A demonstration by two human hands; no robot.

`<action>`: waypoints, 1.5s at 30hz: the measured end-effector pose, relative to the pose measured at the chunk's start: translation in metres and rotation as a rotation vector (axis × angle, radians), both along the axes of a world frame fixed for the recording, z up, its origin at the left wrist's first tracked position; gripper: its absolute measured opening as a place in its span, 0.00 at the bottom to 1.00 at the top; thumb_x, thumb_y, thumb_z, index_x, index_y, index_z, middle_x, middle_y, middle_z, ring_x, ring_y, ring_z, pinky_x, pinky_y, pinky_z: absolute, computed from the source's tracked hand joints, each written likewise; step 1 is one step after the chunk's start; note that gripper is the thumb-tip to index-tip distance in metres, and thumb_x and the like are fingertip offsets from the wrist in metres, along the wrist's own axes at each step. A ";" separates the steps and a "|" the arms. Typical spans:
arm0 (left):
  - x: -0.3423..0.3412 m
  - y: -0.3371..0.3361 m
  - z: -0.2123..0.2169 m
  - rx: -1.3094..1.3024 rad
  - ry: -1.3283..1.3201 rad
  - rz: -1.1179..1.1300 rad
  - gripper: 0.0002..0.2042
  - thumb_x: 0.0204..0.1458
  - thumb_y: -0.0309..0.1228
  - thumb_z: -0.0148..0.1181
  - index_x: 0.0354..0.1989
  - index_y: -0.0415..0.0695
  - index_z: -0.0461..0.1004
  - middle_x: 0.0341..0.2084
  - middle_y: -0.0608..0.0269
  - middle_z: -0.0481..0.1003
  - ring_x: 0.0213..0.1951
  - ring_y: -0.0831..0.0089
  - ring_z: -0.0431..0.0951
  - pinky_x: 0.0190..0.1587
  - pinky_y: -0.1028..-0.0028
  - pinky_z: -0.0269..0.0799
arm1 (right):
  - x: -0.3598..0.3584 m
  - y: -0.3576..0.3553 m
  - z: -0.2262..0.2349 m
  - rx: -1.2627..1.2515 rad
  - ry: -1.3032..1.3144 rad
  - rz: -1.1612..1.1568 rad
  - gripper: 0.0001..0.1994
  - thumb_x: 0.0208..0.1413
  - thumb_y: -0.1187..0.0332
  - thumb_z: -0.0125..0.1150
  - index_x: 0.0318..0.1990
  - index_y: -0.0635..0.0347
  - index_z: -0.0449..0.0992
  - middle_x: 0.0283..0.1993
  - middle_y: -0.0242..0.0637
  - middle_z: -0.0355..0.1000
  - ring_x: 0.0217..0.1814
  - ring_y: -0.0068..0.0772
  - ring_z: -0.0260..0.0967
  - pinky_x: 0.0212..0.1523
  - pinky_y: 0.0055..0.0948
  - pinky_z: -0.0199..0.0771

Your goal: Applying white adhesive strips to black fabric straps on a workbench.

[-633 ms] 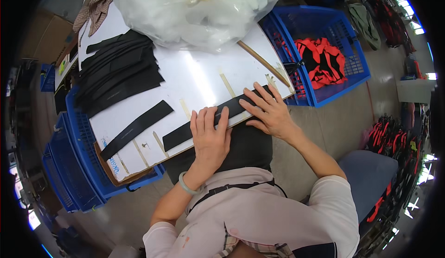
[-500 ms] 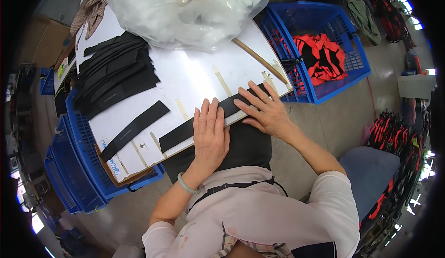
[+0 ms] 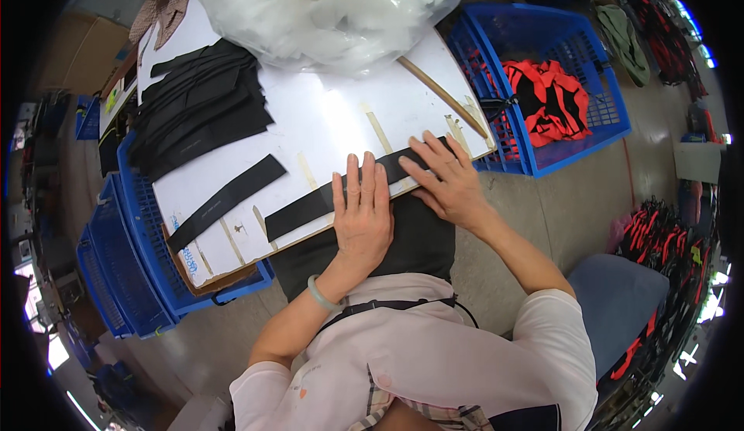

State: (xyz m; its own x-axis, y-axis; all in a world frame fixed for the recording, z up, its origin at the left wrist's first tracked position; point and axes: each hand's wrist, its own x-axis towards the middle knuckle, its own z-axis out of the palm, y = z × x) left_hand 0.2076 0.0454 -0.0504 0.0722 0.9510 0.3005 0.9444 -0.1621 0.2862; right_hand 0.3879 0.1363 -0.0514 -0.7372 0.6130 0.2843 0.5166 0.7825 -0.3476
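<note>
A black fabric strip (image 3: 304,212) lies along the near edge of the white tabletop (image 3: 325,113). Flat on its middle rests my left hand (image 3: 363,210), fingers stretched out and pointing away from me. My right hand (image 3: 453,183) lies over the strip's right part with its fingers spread; its thumb is at the table edge. Neither hand grips anything. To the left, a second black strip (image 3: 227,202) lies slanted on the table. Beyond it is a fanned pile of black strips (image 3: 203,109).
A big clear plastic bag (image 3: 333,17) of white material fills the table's far side, beside a wooden stick (image 3: 442,96). At right stands a blue crate (image 3: 577,148) holding red-and-black pieces (image 3: 542,102). More blue crates (image 3: 116,257) are at left, and a dark cushioned seat (image 3: 620,295) at lower right.
My left hand has slid a little to the right along the strip, and its fingers have spread slightly. My right hand stays at the right part. The whole view has shifted slightly.
</note>
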 end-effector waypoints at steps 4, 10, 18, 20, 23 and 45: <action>0.002 0.000 -0.005 0.018 0.038 0.015 0.35 0.44 0.25 0.61 0.65 0.39 0.59 0.66 0.42 0.55 0.68 0.45 0.53 0.67 0.47 0.46 | 0.006 -0.003 0.001 0.012 -0.010 -0.042 0.31 0.45 0.68 0.67 0.62 0.47 0.69 0.68 0.36 0.60 0.73 0.40 0.52 0.71 0.46 0.47; 0.000 -0.001 -0.004 0.021 0.011 -0.013 0.28 0.50 0.24 0.53 0.64 0.45 0.63 0.66 0.42 0.56 0.69 0.44 0.52 0.68 0.49 0.44 | 0.004 -0.004 -0.003 0.039 -0.021 -0.041 0.30 0.46 0.69 0.67 0.61 0.47 0.70 0.68 0.36 0.61 0.73 0.39 0.53 0.70 0.45 0.47; -0.003 -0.003 -0.005 0.026 0.032 0.020 0.27 0.50 0.25 0.56 0.63 0.47 0.65 0.65 0.45 0.58 0.68 0.47 0.53 0.68 0.49 0.45 | 0.000 -0.002 -0.005 0.071 -0.020 -0.015 0.29 0.47 0.70 0.66 0.60 0.47 0.71 0.68 0.37 0.61 0.72 0.40 0.53 0.70 0.45 0.47; -0.001 -0.001 -0.003 0.029 0.014 0.016 0.26 0.51 0.24 0.53 0.62 0.46 0.65 0.65 0.45 0.58 0.69 0.47 0.53 0.67 0.49 0.45 | 0.001 -0.001 -0.004 0.080 -0.039 -0.031 0.28 0.48 0.67 0.66 0.60 0.49 0.71 0.67 0.38 0.62 0.72 0.41 0.54 0.70 0.45 0.47; -0.002 0.000 0.003 0.009 0.005 -0.010 0.27 0.51 0.24 0.52 0.63 0.45 0.64 0.65 0.44 0.58 0.69 0.46 0.52 0.67 0.49 0.45 | 0.000 -0.001 0.003 0.043 0.012 -0.050 0.27 0.49 0.65 0.66 0.59 0.51 0.72 0.66 0.38 0.62 0.71 0.42 0.55 0.70 0.45 0.48; 0.000 0.000 0.004 -0.088 0.132 -0.049 0.35 0.46 0.24 0.61 0.67 0.44 0.58 0.67 0.43 0.53 0.69 0.45 0.51 0.67 0.46 0.46 | -0.019 0.107 0.062 -0.570 -0.436 0.082 0.15 0.38 0.70 0.72 0.20 0.61 0.67 0.26 0.39 0.68 0.36 0.45 0.69 0.36 0.41 0.65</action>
